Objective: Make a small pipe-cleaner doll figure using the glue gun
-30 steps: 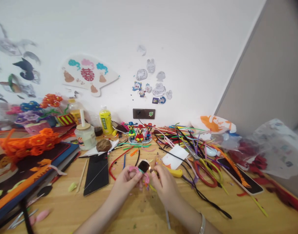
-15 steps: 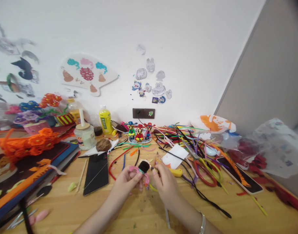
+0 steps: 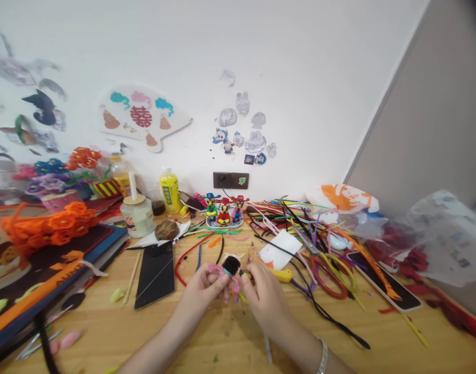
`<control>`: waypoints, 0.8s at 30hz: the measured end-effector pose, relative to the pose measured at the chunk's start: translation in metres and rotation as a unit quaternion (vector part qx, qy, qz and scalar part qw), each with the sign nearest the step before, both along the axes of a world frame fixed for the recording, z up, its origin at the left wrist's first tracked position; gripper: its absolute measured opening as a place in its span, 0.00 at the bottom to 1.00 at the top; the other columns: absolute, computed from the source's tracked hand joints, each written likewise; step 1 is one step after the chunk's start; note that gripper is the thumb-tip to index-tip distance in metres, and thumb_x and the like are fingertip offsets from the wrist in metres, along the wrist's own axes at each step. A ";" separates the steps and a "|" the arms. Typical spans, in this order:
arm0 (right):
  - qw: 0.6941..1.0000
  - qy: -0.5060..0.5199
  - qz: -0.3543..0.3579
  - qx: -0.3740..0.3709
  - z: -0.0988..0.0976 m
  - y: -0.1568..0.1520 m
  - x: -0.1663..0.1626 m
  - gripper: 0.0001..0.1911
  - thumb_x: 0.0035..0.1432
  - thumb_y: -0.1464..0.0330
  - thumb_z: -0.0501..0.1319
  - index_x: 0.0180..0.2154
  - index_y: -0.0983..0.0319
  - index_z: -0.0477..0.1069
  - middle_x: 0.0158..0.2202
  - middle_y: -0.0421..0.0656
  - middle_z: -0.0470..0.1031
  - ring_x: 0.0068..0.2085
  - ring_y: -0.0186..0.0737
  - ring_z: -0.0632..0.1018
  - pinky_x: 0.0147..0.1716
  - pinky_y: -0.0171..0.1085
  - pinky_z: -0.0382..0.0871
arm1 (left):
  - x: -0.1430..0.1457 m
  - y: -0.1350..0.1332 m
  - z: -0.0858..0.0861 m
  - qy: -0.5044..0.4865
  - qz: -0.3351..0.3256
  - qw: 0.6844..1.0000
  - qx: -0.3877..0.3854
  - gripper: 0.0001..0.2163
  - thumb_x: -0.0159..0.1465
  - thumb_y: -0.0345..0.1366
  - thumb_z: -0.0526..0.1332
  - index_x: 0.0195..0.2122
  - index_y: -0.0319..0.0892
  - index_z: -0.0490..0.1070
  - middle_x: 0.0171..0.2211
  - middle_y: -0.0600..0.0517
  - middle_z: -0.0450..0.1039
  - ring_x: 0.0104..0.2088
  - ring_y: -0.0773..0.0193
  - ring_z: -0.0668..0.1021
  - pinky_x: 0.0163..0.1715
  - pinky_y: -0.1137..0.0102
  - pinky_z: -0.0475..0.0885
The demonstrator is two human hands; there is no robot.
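Low in the middle of the head view, a small fuzzy figure [image 3: 232, 265] with a black top, a teal band and pink parts is pinched in my left hand [image 3: 209, 284]. Its lower part is partly behind my fingers. My right hand [image 3: 263, 288] is closed just to the right of the figure, thumb and fingers pressed together. A small dark tip [image 3: 241, 272] pokes out of that pinch toward the black part; the rest is hidden by my fingers. Beyond my right knuckles lies a yellow handle [image 3: 281, 275], whose other end is covered.
Three fuzzy figures [image 3: 224, 212] stand on a small tray behind my hands. Pipe cleaners [image 3: 277, 213], scissors [image 3: 329, 278] and white paper [image 3: 280, 249] crowd the right. A black phone [image 3: 155, 275], a jar [image 3: 137, 218] and a yellow bottle [image 3: 170, 192] are on the left.
The view has shifted slightly, so the background sits a little farther right. Both hands keep nearly the same pose around the figure.
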State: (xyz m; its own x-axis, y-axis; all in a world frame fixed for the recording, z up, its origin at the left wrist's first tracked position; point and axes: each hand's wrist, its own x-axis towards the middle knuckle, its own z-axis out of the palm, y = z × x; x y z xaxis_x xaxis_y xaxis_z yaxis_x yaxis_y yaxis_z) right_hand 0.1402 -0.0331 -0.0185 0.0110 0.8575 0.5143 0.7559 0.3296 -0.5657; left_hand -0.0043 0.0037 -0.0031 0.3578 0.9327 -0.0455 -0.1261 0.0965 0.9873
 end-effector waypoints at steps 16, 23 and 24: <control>0.998 -0.059 0.012 0.005 0.004 -0.001 -0.001 0.06 0.55 0.70 0.49 0.30 0.62 0.63 0.28 0.44 0.67 0.33 0.42 0.67 0.32 0.38 0.60 | 0.001 0.000 -0.002 -0.010 -0.006 1.000 0.002 0.17 0.44 0.46 0.66 0.22 0.42 0.59 0.16 0.56 0.72 0.15 0.70 0.71 0.16 0.76 0.61; 0.998 -0.067 0.006 0.019 0.002 0.000 -0.001 0.07 0.55 0.70 0.49 0.29 0.62 0.63 0.27 0.43 0.66 0.33 0.41 0.67 0.32 0.37 0.59 | 0.000 0.001 -0.005 -0.001 -0.011 1.000 0.008 0.17 0.46 0.46 0.65 0.24 0.42 0.58 0.17 0.56 0.72 0.15 0.70 0.71 0.15 0.77 0.61; 0.998 -0.063 0.007 0.021 0.002 0.000 0.000 0.07 0.55 0.70 0.49 0.29 0.63 0.63 0.28 0.43 0.67 0.33 0.41 0.67 0.31 0.37 0.59 | -0.001 0.001 -0.006 0.004 -0.012 1.000 0.009 0.17 0.46 0.46 0.64 0.24 0.42 0.58 0.16 0.56 0.72 0.16 0.70 0.71 0.15 0.77 0.61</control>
State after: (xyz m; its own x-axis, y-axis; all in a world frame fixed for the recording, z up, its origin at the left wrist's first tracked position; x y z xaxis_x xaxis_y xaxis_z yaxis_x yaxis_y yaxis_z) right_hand 0.1398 -0.0332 -0.0166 -0.0675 0.8351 0.5460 0.8159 0.3612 -0.4516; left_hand -0.0048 0.0047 -0.0093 0.3792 0.9248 -0.0319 -0.1165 0.0819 0.9898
